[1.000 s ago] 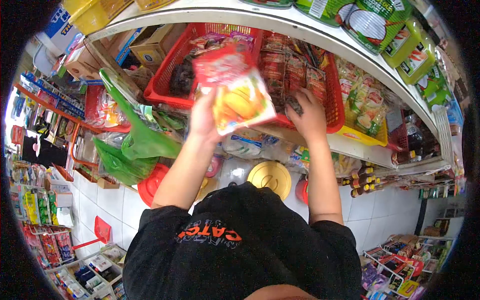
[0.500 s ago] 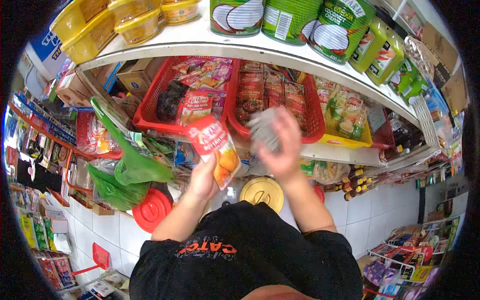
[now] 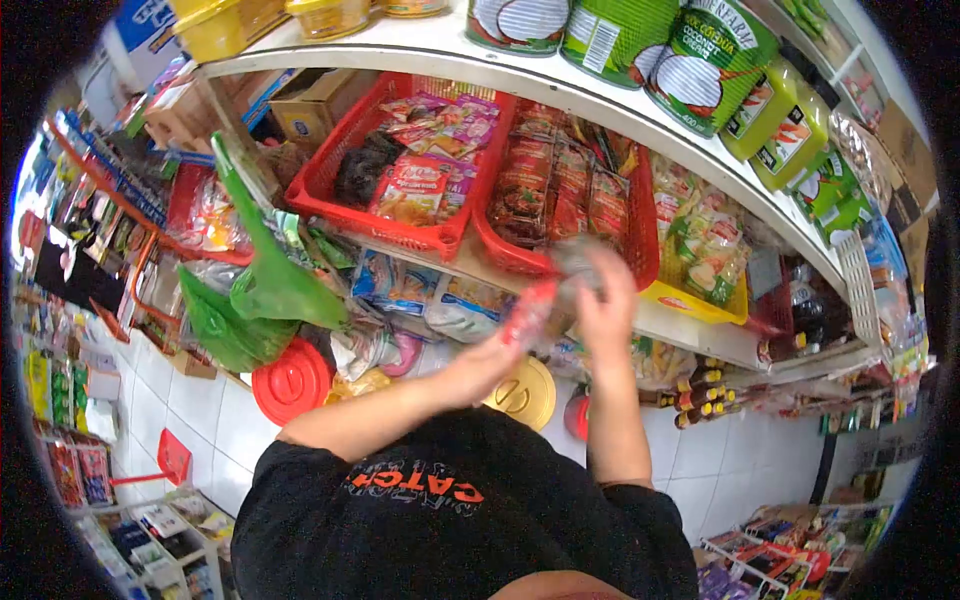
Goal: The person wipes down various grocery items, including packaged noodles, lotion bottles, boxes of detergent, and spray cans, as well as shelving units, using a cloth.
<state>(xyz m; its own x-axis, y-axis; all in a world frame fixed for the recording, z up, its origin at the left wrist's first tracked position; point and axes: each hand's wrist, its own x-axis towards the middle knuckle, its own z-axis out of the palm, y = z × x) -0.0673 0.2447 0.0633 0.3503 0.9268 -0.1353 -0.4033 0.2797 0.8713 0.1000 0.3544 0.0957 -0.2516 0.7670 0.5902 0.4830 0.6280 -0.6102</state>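
Observation:
My left hand (image 3: 492, 358) is closed on a red seasoning packet (image 3: 528, 312), blurred by motion and turned nearly edge-on. Right beside it, my right hand (image 3: 608, 300) grips a grey cloth (image 3: 577, 258), also smeared, close to the packet's upper end. Both hands are in front of the low shelf. Behind them stands a red basket (image 3: 648, 235) of dark red packets. To its left, another red basket (image 3: 440, 238) holds purple packets, red seasoning packets and a dark bundle.
Above is a white shelf (image 3: 420, 55) with coconut cream cans (image 3: 712, 62) and yellow tubs (image 3: 330, 18). A yellow basket (image 3: 715, 308) stands right. Green plastic bags (image 3: 285, 290) hang left. Below are a red lid (image 3: 291, 382), a gold lid (image 3: 525, 393) and dark bottles (image 3: 700, 395).
My left hand has swung right with the packet, turning it from face-on to nearly edge-on. My right hand has moved slightly right and down with the cloth, and the two now nearly meet.

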